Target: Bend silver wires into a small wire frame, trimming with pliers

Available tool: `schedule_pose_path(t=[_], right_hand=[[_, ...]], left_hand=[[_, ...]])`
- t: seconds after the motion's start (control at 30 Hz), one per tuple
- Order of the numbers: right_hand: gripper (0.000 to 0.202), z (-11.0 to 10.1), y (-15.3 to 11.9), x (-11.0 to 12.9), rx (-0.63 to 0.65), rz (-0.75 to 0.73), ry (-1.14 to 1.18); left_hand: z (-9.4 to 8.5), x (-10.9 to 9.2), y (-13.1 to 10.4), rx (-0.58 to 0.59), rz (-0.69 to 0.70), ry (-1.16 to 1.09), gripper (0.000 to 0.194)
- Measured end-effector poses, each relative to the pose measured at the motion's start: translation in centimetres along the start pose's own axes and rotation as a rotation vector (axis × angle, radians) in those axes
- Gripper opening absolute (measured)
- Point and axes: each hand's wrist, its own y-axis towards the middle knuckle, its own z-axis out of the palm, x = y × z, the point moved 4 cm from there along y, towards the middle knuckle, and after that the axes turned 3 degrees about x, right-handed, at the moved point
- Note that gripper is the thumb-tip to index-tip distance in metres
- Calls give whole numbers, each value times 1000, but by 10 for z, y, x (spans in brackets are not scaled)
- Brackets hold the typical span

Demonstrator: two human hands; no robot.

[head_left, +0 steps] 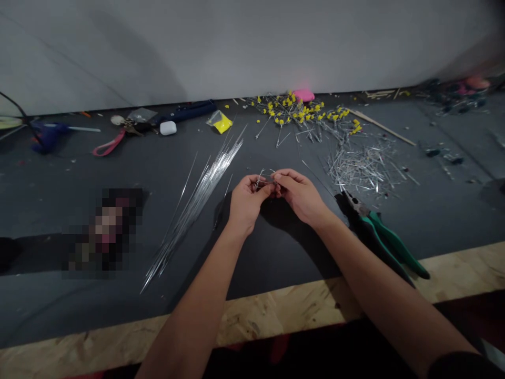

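Note:
My left hand (252, 196) and my right hand (295, 190) meet over the middle of the dark table, both with fingers pinched together. Between them is a small bent wire piece (263, 177), its loops showing above the fingertips. The exact shape of the wire is partly hidden by my fingers. To the left lies a bundle of long straight wires (205, 192). A heap of short cut wires (361, 167) is beyond my right hand, and green-handled pliers (384, 234) rest beside my right forearm.
Yellow-tipped wire pieces (292, 111) pile up at the back near a pink lump (303, 95) and a wooden stick (382, 128). A yellow packet (221, 122), white earbud case (168, 128), pink strap (109, 145) and blue glue gun (49, 136) line the back left. The table's wooden edge (284, 316) is in front.

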Motion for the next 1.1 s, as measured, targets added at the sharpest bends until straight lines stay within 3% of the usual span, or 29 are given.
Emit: schedule_pose_path(t=[0.73, 1.1], right_hand=[[10, 5, -1, -3, 31, -33, -50], [14, 2, -1, -8, -50, -90, -142]], left_hand=[[-1, -1, -1, -20, -34, -73, 24], [-2, 3, 1, -20, 9, -8, 28]])
